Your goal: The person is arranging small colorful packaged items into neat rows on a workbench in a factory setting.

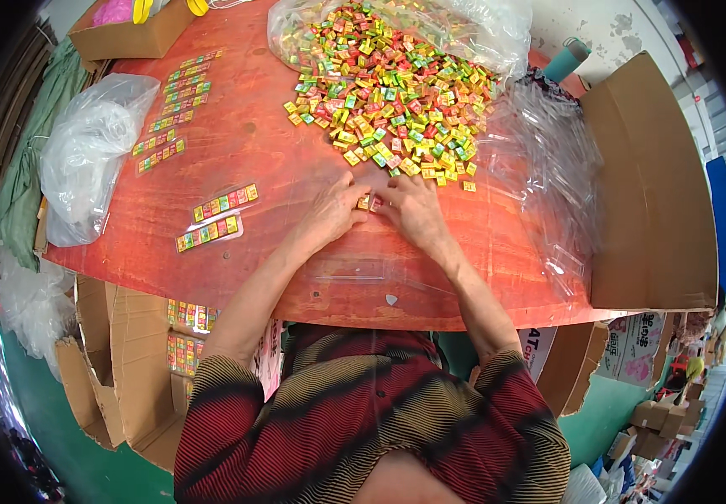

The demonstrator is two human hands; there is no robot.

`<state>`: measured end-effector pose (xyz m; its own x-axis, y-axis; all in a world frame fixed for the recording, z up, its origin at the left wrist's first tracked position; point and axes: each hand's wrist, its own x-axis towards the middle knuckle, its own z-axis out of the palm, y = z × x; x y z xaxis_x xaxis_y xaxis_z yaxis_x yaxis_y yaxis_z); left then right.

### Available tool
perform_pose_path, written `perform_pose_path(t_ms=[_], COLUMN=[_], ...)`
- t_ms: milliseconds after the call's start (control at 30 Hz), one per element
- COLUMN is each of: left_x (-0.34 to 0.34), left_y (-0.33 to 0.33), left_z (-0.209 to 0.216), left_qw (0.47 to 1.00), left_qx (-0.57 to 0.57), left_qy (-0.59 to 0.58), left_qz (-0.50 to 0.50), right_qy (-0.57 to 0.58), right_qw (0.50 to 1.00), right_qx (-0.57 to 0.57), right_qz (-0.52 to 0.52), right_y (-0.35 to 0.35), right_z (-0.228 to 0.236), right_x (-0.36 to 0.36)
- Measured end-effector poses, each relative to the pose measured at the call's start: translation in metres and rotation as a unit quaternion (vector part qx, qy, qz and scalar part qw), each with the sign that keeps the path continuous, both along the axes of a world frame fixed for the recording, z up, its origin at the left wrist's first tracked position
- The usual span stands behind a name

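My left hand [335, 208] and my right hand [416, 210] meet at the middle of the red table. Their fingers are closed on small coloured boxes: a yellowish box [364, 202] sits at the left fingertips and a reddish box [376, 203] at the right ones. Just beyond my hands spreads a large heap of tiny boxes [396, 101] in yellow, green, red and orange. To the left, two clear plastic strips filled with such boxes, a farther strip [226, 202] and a nearer strip [209, 233], lie side by side. A clear plastic tray [346, 276] lies flat nearer to me, hard to make out.
More filled strips [174, 118] line the table's far left, beside a clear plastic bag [94, 160]. Stacked clear trays [539, 151] lie at right, near an upright cardboard flap [652, 193]. A teal cup [566, 59] stands behind. An open carton [140, 361] below holds filled strips.
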<state>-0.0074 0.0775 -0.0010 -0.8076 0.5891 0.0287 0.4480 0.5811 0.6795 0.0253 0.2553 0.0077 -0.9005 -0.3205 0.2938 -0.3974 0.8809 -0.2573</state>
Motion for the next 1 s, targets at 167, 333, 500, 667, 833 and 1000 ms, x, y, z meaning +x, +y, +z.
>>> perform_pose_path(t_ms=[167,333,500,667,833,1000], left_x=[0.003,0.0,-0.001,0.009,0.016,0.02], left_y=[0.003,0.019,0.026,0.018,0.019,0.015], left_z=[0.005,0.001,-0.007,-0.011,-0.006,-0.011], left_qw=[0.999,0.997,0.995,0.989,0.989,0.991], left_qx=[0.034,0.02,0.025,0.037,0.03,0.037], left_qy=[0.038,0.072,0.092,0.137,0.14,0.112], left_qz=[0.006,-0.009,-0.019,0.03,0.044,0.06], right_qy=[-0.03,-0.118,-0.099,-0.092,-0.082,-0.027], right_qw=[0.983,0.981,0.988,0.988,0.986,0.995], right_qx=[-0.166,-0.137,-0.111,-0.127,-0.146,0.01], right_qz=[-0.077,-0.073,-0.044,0.003,-0.027,-0.096], right_y=[0.044,0.034,0.023,0.02,0.01,0.005], right_z=[0.014,0.011,-0.001,-0.003,0.002,0.011], right_x=[0.012,0.031,0.024,0.024,0.026,0.003])
